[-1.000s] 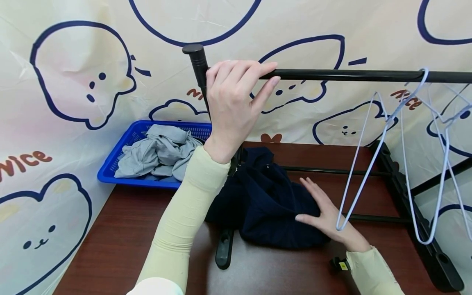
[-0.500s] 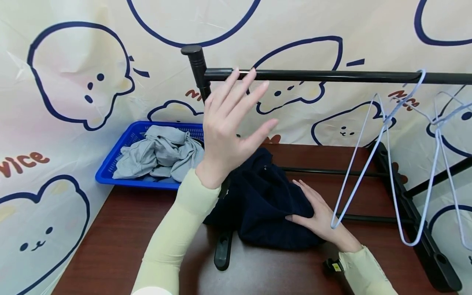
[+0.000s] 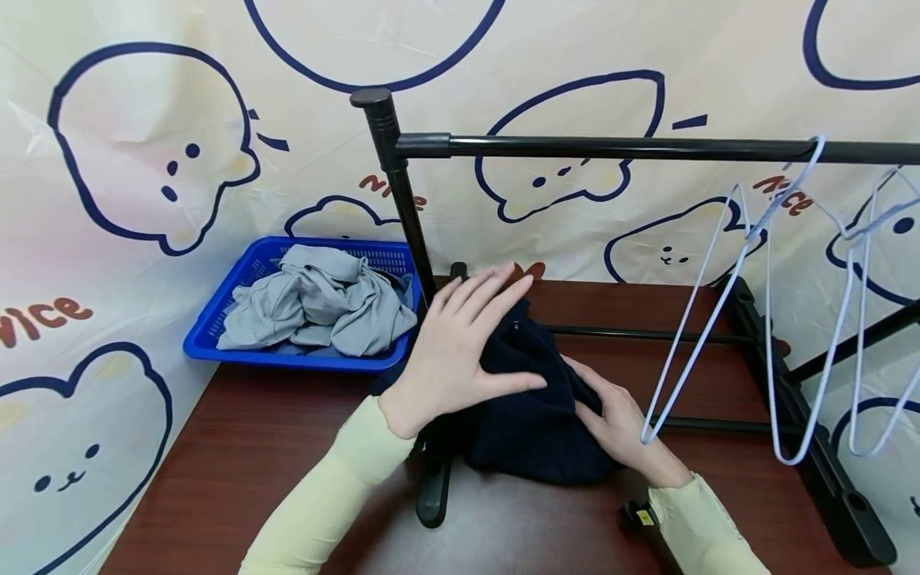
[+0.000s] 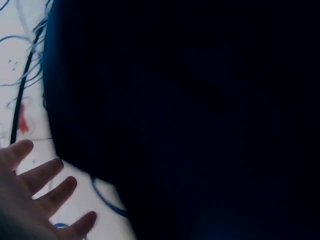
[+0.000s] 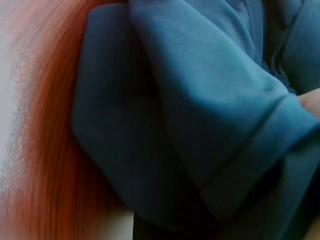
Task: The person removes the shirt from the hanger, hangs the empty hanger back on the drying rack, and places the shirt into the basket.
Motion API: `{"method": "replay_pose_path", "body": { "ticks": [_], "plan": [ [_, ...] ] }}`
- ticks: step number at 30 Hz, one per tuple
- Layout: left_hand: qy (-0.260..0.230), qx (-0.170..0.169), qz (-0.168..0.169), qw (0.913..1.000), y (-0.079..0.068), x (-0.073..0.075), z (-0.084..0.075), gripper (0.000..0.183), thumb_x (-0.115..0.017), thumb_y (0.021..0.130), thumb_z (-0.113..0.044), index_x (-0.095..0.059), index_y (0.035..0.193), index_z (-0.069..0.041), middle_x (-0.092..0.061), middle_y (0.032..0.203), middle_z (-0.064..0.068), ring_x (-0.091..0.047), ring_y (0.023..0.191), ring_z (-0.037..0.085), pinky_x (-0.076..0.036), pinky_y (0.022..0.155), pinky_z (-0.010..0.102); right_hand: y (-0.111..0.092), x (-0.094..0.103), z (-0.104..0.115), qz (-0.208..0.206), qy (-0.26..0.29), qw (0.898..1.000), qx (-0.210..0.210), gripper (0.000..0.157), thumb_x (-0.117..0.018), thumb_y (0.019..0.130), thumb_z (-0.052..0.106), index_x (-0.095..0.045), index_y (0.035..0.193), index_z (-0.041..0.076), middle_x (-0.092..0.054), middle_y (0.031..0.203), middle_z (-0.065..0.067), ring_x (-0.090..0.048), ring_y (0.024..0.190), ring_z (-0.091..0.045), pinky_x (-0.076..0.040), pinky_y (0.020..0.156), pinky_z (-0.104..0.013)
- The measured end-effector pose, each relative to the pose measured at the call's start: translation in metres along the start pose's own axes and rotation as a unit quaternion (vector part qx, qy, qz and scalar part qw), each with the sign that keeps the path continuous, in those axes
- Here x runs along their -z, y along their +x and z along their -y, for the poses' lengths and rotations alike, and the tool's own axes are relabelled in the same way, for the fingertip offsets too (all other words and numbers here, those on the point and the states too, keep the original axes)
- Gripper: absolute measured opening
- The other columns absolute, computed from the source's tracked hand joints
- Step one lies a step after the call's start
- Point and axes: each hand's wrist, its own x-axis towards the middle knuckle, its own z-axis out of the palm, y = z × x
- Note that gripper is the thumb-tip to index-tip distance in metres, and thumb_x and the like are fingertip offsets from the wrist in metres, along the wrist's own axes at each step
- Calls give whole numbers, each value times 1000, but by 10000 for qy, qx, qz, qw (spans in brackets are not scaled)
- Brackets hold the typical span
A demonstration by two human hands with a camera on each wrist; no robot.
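Observation:
A crumpled dark navy garment (image 3: 532,431) lies on the table, over the foot of the black rack. My left hand (image 3: 453,355) hovers above its left part, fingers straight and spread, holding nothing. In the left wrist view that hand (image 4: 40,197) shows open fingers beside the dark cloth, which fills most of the picture. My right hand (image 3: 618,423) pinches a fold on the garment's right side between thumb and fingers. The right wrist view shows the cloth (image 5: 210,90) gathered toward a bit of the hand (image 5: 311,101) at the edge; most of the hand is hidden.
A blue basket (image 3: 273,359) with crumpled grey cloth (image 3: 323,299) stands at the back left. The black rack bar (image 3: 611,148) crosses overhead, with light blue hangers (image 3: 707,351) hanging at the right. The rack's base (image 3: 812,447) runs along the right of the wooden table (image 3: 237,479).
My left hand has let go of the rack bar and come down over the navy garment. My right hand, earlier spread against the garment, has moved slightly left and pinched a fold.

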Motion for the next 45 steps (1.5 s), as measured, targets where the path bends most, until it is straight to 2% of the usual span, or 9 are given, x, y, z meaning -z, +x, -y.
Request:
{"method": "replay_pose_path", "body": {
  "ticks": [9, 15, 20, 25, 28, 31, 37, 42, 45],
  "plan": [
    [102, 719, 1681, 9831, -43, -26, 5, 114, -60, 69, -90, -13, 162, -45, 2, 170, -1, -17, 151, 35, -34, 102, 71, 9, 1, -2, -341, -7, 9994, -57, 66, -68, 90, -11, -57, 146, 23, -65, 135, -1, -63, 117, -19, -51, 93, -45],
    [-118, 1346, 2719, 9528, -61, -30, 6, 115, -74, 67, -81, -16, 161, -48, -6, 170, 8, -29, 145, 41, -39, 94, 74, 27, 10, 2, -1042, 23, 9941, -303, 59, -64, 92, -12, -62, 141, 21, -66, 133, -4, -63, 116, -21, -49, 92, -39],
    [-220, 1814, 3035, 9352, -71, -32, 8, 120, -83, 65, -73, -17, 161, -47, -6, 169, 11, -28, 145, 44, -41, 88, 77, 44, 6, 6, -1285, 325, 9908, -268, 57, -62, 97, -8, -60, 144, 24, -65, 133, -1, -60, 121, -19, -46, 97, -32],
    [-235, 1878, 3256, 9264, -79, -35, 9, 121, -94, 61, -58, -29, 161, -36, -6, 169, 13, -23, 147, 42, -44, 83, 77, 53, -9, 5, -7, 494, 9986, -168, 69, -70, 99, 29, -36, 158, 37, -37, 160, 9, -35, 145, -17, -32, 112, -50],
    [-142, 1797, 3457, 9209, -84, -37, 11, 113, -99, 59, -49, -42, 155, -26, -7, 168, 15, -26, 146, 41, -50, 81, 69, 56, -15, 4, 1064, 463, 9920, -490, 90, -75, 89, 53, -22, 161, 44, -13, 168, 9, -12, 153, -24, -22, 113, -65],
    [-62, 1684, 3491, 9218, -88, -40, 13, 97, -101, 60, -37, -56, 144, -17, -13, 166, 19, -33, 141, 44, -56, 78, 59, 60, -19, 3, 1710, 356, 9820, -720, 102, -78, 82, 60, -16, 161, 46, -5, 170, 2, -5, 154, -32, -20, 110, -71],
    [-96, 1807, 3407, 9226, -90, -42, 20, 57, -98, 68, -18, -68, 116, -11, -24, 161, 24, -37, 135, 45, -57, 79, 48, 71, -28, -2, 2241, 367, 9688, -996, 104, -75, 81, 66, -13, 162, 46, -7, 170, 0, -16, 151, -32, -26, 112, -64],
    [30, 1715, 3308, 9280, -90, -42, 27, 59, -93, 73, -13, -64, 124, -12, -33, 156, 24, -42, 129, 44, -57, 78, 48, 79, -34, -6, 2356, 420, 9652, -1056, 99, -72, 85, 65, -15, 163, 42, -11, 169, -2, -21, 150, -33, -26, 112, -62],
    [32, 1618, 3153, 9351, -91, -41, 31, 67, -90, 76, -12, -59, 135, -16, -42, 150, 24, -45, 124, 43, -55, 82, 48, 81, -38, -9, 2366, 368, 9663, -944, 95, -71, 87, 63, -21, 163, 37, -26, 165, -3, -31, 143, -33, -30, 110, -58]
  ]
}}
